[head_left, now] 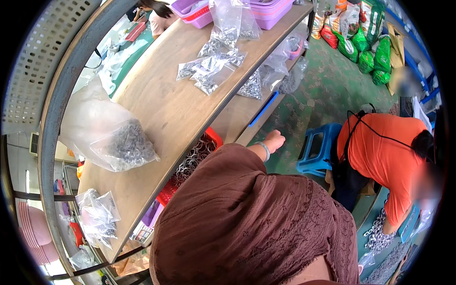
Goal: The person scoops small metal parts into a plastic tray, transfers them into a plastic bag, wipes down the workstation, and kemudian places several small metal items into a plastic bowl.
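My left hand (274,140), with a silvery bracelet at the wrist, shows beyond my brown sleeve (209,190). Its fingers are loosely curled, and I see nothing in them. Below it in view is the green floor; the lower shelf lies to its left and a blue plastic stool (319,148) to its right. My right hand is out of sight. Beside my sleeve, a red basket (216,137) of metal rings (194,159) sits under the wooden shelf top.
The wooden shelf (147,109) carries a big clear bag of metal pieces (130,145), several small bags of metal parts (209,71) and purple baskets (273,16). A co-worker in orange (387,142) bends over metal parts (378,235). Green sacks (365,61) stand at the far right.
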Tool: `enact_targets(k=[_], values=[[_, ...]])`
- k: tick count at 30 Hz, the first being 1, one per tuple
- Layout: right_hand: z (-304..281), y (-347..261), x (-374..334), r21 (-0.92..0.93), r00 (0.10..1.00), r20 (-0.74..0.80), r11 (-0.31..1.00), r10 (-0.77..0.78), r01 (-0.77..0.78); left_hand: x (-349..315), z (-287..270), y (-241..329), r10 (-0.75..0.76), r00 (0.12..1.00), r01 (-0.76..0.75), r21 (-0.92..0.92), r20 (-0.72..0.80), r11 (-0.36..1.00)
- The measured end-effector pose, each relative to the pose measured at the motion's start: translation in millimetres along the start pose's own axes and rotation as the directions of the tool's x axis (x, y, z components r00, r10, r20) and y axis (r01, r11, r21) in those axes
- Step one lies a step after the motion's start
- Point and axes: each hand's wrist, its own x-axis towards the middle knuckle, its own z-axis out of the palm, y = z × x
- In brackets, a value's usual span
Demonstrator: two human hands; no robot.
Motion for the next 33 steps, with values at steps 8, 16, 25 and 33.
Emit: enact_targets(k=[8,16,25,33], values=[[-3.5,47.2,-121.7,0.065,0.991,-0.025,0.99,0.131,-0.129,-10.1,-5.6,-68.8,0.029,0.999,-0.035,0.159,0.041,0.987],[-4.0,88.9,-281.0,0.148,0.959,-0.081,0.955,0.272,-0.258,-20.3,-33.3,-144.8,0.111,0.994,-0.092,0.686,0.017,0.722],[-24.5,95.5,-421.3,0.208,0.957,-0.042,0.94,0.286,-0.271,-132.6,-28.7,-150.0,0.146,0.904,-0.409,0.716,0.401,0.566],[-44.1,105.2,-454.6,0.298,0.974,0.037,0.928,0.222,-0.222,-148.6,-24.5,-176.0,0.042,0.941,-0.3,0.773,0.335,0.559]])
